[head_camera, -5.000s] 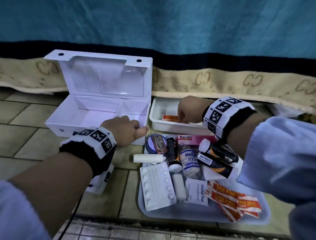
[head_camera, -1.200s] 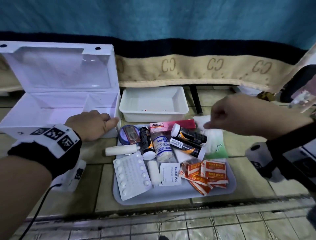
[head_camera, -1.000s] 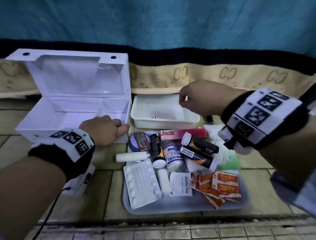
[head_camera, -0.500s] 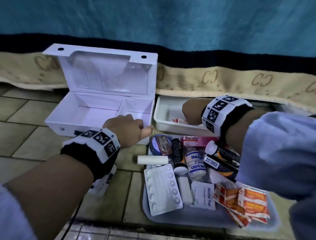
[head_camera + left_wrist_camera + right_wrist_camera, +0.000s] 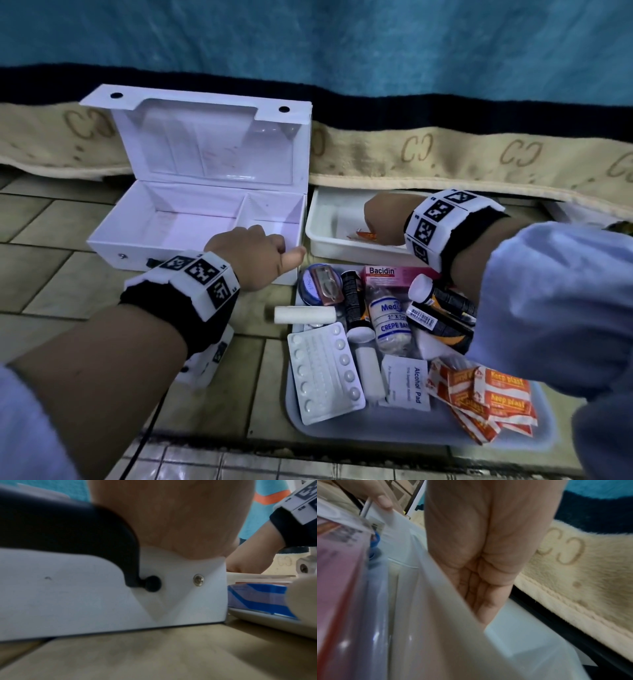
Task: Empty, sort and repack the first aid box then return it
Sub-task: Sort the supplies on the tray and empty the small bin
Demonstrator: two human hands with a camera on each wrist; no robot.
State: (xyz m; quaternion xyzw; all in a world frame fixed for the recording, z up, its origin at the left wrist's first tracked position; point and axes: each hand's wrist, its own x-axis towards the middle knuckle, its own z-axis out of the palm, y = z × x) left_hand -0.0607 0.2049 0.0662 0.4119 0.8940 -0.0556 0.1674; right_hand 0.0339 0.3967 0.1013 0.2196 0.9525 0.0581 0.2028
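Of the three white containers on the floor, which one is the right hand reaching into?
The small white tub behind the tray. The right hand is inside it; the open first aid box has only the left hand on its front edge.

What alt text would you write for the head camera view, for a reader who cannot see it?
A person's right hand reaches into a small white tub, while the left hand rests on the front edge of an open, empty white first aid box. In front, a tray holds pills, bandage rolls, bottles and plasters.
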